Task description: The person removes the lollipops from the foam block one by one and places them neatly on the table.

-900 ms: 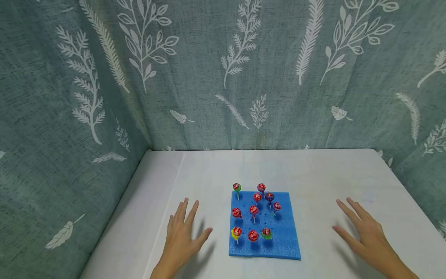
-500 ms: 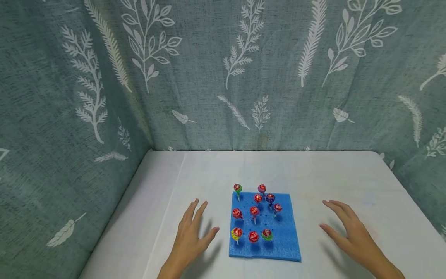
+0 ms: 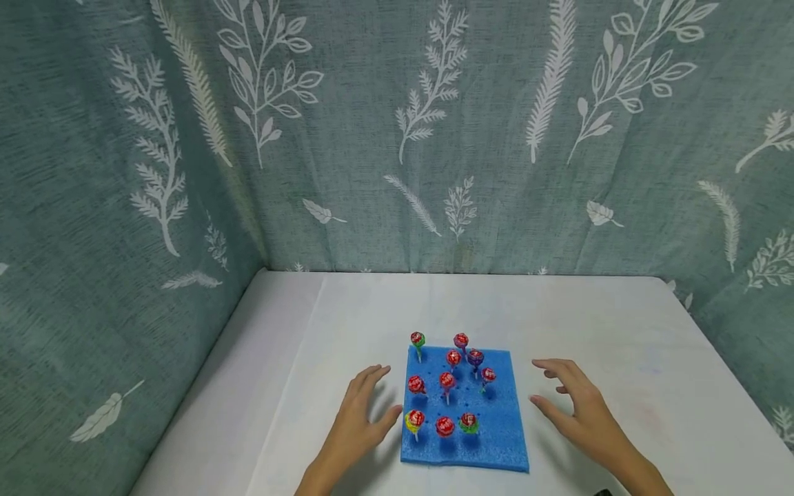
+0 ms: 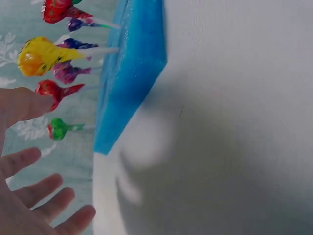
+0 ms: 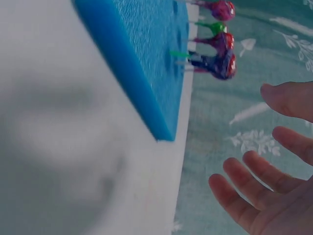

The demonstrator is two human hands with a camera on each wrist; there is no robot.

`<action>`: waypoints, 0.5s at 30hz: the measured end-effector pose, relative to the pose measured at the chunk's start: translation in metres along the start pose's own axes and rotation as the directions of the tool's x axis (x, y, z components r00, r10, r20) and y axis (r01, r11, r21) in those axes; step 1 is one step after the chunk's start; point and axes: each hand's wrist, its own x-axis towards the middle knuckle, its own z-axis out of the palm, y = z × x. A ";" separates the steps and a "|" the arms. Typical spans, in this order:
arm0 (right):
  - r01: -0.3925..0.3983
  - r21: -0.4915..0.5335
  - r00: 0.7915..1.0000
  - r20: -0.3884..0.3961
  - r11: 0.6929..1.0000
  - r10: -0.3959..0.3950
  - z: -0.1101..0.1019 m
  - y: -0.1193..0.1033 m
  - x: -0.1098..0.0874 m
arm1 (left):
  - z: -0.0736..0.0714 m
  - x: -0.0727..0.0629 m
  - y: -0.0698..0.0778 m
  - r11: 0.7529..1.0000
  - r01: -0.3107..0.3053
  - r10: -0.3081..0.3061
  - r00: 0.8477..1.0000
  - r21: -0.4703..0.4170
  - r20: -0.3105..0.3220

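Note:
Several wrapped lollipops stand by their sticks in a blue foam board point(image 3: 496, 441) on the table. A yellow-wrapped lollipop point(image 3: 415, 420) is at the near left, and a green-wrapped lollipop point(image 3: 418, 339) at the far left corner. Just left of the board hovers my left hand point(image 3: 356, 427), fingers spread and holding nothing. Its thumb is close to the yellow lollipop. To the right of the board, apart from it, my right hand point(image 3: 586, 417) is raised with fingers loosely bent and nothing in them. The right wrist view shows a purple-wrapped lollipop point(image 5: 215, 63) near that thumb.
A white table point(image 3: 347, 310) carries the board. Green leaf-patterned curtains point(image 3: 360, 138) hang along the table's back and left side, and more cloth is visible at the right.
Both hands have moved inward toward the board, the left hand rightward and the right hand leftward. The lollipops keep their places in the board; the head view has shifted slightly.

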 end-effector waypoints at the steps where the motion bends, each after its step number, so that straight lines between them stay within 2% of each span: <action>1: 0.002 0.009 1.000 0.001 1.000 -0.002 0.002 -0.002 0.001 | 0.002 0.001 -0.001 1.000 -0.007 0.007 1.000 -0.016 0.010; 4: 0.003 0.033 1.000 0.011 0.999 -0.004 0.010 -0.005 0.004 | 0.007 0.003 -0.002 0.998 -0.020 0.023 0.999 -0.066 0.039; 9: 0.013 0.099 1.000 0.025 0.995 -0.016 0.022 -0.008 0.009 | 0.017 0.007 -0.004 0.986 0.021 -0.002 0.993 -0.166 0.116; 12: 0.040 0.169 0.999 0.019 0.985 -0.044 0.030 -0.009 0.012 | 0.023 0.009 -0.005 0.968 0.063 -0.023 0.986 -0.243 0.163; 15: 0.071 0.243 0.997 0.009 0.967 -0.075 0.040 -0.010 0.016 | 0.027 0.011 -0.006 0.944 0.100 -0.043 0.982 -0.314 0.184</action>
